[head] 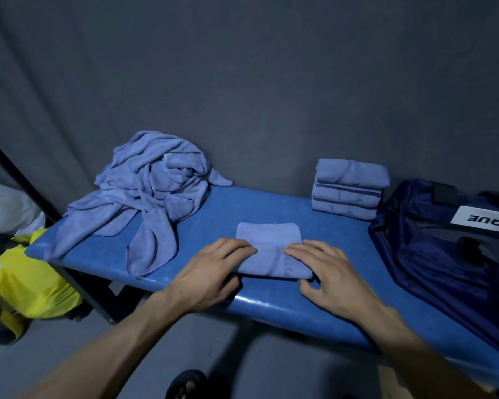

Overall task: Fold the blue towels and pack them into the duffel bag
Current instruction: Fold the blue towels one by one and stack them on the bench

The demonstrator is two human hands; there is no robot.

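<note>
**Both hands flat on a folded towel at the bench edge**

The bag (pixel 450 249) lies on the right end of the bench (pixel 271 205), dark navy, its top slack and gaping; a white label (pixel 484 218) on it shows black capitals upside down to the camera, of which "VQUE" can be read, the rest running out of the picture; the towels carry a faint darker band and small marks, too dim to read.

The left hand (pixel 213 272) lies with its fingers straight and together, the tips pressing on the left side of the folded towel (pixel 271 246); the thumb side is tucked low at the towel's near left corner; the right hand (pixel 326 272) lies likewise, fingers straight and slightly spread, resting on the towel's right side, the thumb off the near right corner; neither hand curls round anything; the fingertips of the two hands are near each other but apart.

The folded towel sits at the near middle of the bench, square and flat; a stack (pixel 349 188) of folded towels stands at the back, just left of the bag; a heap (pixel 147 194) of unfolded towels sprawls over the left end, one tail hanging off the near edge; a yellow sack (pixel 32 283) sits on the floor to the left.
</note>
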